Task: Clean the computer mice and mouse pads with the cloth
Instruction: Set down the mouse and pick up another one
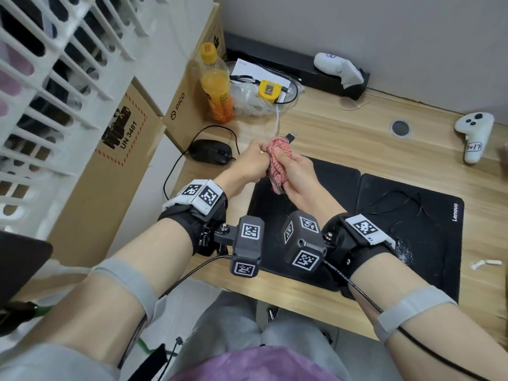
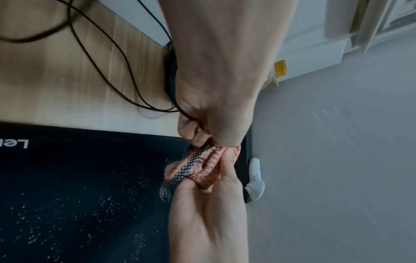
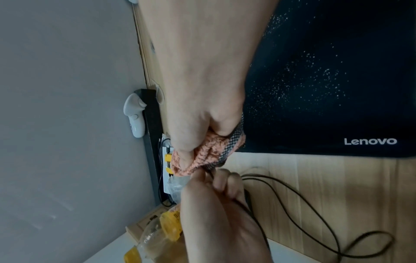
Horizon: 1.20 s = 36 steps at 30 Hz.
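Cloth (image 1: 277,160), soft and bunched, sits in the right hand (image 1: 298,177), wrapped round the thin, limp mouse cable (image 2: 117,53) that the left hand (image 1: 247,163) pinches just beside it, above the 2 mouse pads' (image 1: 412,215) far-left corner; mouse (image 1: 210,151) lies near the table's left edge.

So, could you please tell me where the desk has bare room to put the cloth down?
Bare wood lies between the Lenovo mouse pad and the wall, from the round cable hole toward the right-hand white controller. The desk's back-left corner is crowded: orange bottle, yellow clip, cables, black mouse.
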### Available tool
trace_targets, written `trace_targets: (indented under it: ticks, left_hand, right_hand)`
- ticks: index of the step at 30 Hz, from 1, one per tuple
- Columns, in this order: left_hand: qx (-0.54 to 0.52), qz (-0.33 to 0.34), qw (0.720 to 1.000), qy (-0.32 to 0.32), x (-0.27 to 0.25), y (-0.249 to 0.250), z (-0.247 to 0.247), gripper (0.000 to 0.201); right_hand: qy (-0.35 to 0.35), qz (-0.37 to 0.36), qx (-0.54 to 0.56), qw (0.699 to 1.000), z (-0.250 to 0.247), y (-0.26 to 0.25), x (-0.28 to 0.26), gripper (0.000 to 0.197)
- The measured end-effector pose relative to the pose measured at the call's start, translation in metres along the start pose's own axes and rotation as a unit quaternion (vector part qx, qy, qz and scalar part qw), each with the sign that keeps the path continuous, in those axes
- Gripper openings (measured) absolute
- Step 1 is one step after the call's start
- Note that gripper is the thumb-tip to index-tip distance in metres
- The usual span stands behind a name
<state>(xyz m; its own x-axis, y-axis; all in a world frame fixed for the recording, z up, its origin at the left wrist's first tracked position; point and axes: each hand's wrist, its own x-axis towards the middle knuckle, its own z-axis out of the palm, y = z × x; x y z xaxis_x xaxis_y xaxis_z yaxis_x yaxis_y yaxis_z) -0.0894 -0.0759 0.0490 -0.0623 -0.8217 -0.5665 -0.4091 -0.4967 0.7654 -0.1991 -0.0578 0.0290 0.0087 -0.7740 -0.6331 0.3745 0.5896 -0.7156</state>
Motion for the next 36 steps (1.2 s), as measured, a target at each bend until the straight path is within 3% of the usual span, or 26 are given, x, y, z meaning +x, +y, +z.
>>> trace_targets:
  ticks: [5,8,12,18,22,27,31,36]
  left_hand:
    - [0.032,0.008,0.999,0.020,-0.007,0.007,-0.010,0.026]
    - [0.062,0.049,0.997,0.001,-0.007,0.005,-0.015,0.020]
    - [0.111,0.103,0.988,0.011,-0.011,0.007,-0.010,0.015]
    - [0.327,0.197,0.917,0.113,-0.015,0.008,-0.002,0.020]
    - [0.380,0.227,0.889,0.119,-0.019,0.015,0.005,0.020]
    - [0.359,0.217,0.900,0.116,-0.022,0.015,0.010,0.019]
    - [0.294,0.242,0.920,0.097,-0.031,0.021,0.021,0.016]
    - [0.309,0.242,0.912,0.122,-0.036,0.027,0.036,0.019]
  right_hand:
    - [0.002,0.024,0.019,1.000,-0.019,-0.010,0.000,0.033]
    - [0.026,0.045,0.041,0.998,-0.031,-0.017,0.000,0.025]
    - [0.010,0.072,0.117,0.990,-0.036,-0.017,0.001,0.036]
    - [-0.042,0.065,0.122,0.989,-0.037,-0.023,-0.005,0.033]
    - [-0.002,0.031,0.037,0.999,-0.041,-0.024,-0.006,0.029]
    - [0.000,0.012,-0.015,1.000,-0.051,-0.027,-0.005,0.040]
    - [-0.024,0.030,-0.009,0.999,-0.057,-0.035,-0.014,0.026]
    - [0.009,0.048,0.005,0.999,-0.071,-0.032,-0.023,0.037]
